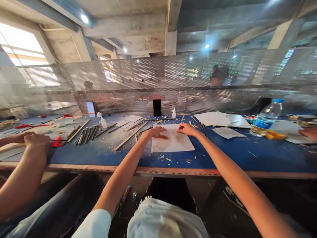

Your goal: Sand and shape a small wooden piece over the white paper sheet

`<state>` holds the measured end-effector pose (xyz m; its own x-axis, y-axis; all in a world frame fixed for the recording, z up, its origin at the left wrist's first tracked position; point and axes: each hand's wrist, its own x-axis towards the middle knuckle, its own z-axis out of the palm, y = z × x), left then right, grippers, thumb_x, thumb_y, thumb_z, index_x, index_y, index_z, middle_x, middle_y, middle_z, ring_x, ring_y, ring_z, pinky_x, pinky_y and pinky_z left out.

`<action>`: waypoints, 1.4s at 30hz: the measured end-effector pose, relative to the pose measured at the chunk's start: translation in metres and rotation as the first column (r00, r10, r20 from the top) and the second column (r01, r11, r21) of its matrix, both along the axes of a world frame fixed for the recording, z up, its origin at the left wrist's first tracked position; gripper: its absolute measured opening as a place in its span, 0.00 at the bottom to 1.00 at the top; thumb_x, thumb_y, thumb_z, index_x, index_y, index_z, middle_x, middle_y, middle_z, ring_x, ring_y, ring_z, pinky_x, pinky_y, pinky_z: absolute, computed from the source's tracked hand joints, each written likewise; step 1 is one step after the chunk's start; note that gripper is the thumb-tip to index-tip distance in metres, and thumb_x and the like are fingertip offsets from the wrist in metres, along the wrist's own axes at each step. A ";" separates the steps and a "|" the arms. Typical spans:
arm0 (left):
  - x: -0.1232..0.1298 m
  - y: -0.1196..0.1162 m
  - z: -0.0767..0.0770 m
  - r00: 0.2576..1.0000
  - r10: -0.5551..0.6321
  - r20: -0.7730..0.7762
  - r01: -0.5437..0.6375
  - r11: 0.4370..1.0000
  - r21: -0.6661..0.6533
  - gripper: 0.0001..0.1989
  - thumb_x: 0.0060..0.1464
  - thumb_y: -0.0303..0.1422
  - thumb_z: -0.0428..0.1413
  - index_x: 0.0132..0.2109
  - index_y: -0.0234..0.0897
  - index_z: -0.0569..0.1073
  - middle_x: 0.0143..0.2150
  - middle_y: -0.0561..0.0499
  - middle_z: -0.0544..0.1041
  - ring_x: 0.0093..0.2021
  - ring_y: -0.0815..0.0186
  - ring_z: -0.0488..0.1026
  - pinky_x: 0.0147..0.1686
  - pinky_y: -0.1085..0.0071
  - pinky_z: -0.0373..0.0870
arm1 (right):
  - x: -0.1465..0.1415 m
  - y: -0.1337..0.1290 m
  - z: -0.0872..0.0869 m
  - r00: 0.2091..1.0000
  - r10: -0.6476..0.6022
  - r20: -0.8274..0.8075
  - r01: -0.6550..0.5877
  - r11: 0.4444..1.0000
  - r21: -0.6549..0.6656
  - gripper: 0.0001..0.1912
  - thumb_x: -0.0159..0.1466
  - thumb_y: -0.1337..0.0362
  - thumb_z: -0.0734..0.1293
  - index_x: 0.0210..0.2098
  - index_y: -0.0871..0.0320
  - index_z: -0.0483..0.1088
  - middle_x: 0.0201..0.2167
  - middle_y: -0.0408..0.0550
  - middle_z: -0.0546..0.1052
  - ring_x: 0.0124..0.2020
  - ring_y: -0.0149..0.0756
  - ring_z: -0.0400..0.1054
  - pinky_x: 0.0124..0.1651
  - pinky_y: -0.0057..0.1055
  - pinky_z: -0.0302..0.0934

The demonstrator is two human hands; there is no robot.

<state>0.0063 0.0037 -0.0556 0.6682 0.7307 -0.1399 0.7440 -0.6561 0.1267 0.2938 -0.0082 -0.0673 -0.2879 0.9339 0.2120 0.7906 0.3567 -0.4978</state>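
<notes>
Left hand (157, 133) and right hand (187, 129), two total, rest flat, fingers slightly spread, holding nothing, on one white paper sheet (174, 142), center blue workbench (99, 155).

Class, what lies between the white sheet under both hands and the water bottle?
Head view: loose white papers separate the white sheet from the water bottle.

And here's the white sheet (173, 141), lying flat on the blue worktop (99, 155), slightly skewed, loose wood shavings (168, 159) just below its near edge, with the left hand (157, 133) and right hand (187, 129) pressed open along its far edge
</notes>
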 end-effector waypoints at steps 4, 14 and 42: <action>0.000 0.001 0.001 1.000 0.016 0.004 -0.016 0.999 -0.030 0.42 0.66 0.56 0.61 0.78 0.44 0.62 0.80 0.43 0.60 0.78 0.45 0.58 0.74 0.56 0.55 | -0.002 -0.002 0.002 0.997 0.063 -0.040 -0.067 0.992 -0.111 0.15 0.59 0.52 0.79 0.31 0.56 0.76 0.31 0.49 0.83 0.33 0.40 0.75 0.38 0.32 0.66; -0.001 0.001 0.000 1.000 0.005 -0.004 -0.005 1.000 -0.001 0.44 0.66 0.58 0.59 0.79 0.41 0.61 0.80 0.41 0.59 0.77 0.46 0.59 0.73 0.57 0.57 | -0.005 -0.006 0.006 0.994 0.092 -0.053 -0.099 0.986 -0.133 0.15 0.60 0.53 0.77 0.31 0.57 0.76 0.31 0.49 0.83 0.32 0.39 0.74 0.39 0.34 0.66; -0.005 0.008 -0.006 0.998 -0.013 0.055 0.014 1.000 -0.022 0.44 0.64 0.59 0.60 0.78 0.44 0.62 0.78 0.41 0.63 0.76 0.43 0.60 0.73 0.52 0.57 | 0.002 -0.001 0.002 0.997 0.061 0.054 -0.059 0.998 -0.028 0.08 0.65 0.63 0.73 0.32 0.56 0.72 0.35 0.49 0.83 0.36 0.39 0.74 0.40 0.30 0.64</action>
<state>0.0011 0.0116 -0.0618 0.6851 0.7187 -0.1188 0.7266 -0.6625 0.1818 0.2963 -0.0096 -0.0651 -0.3541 0.9196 0.1699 0.7947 0.3917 -0.4638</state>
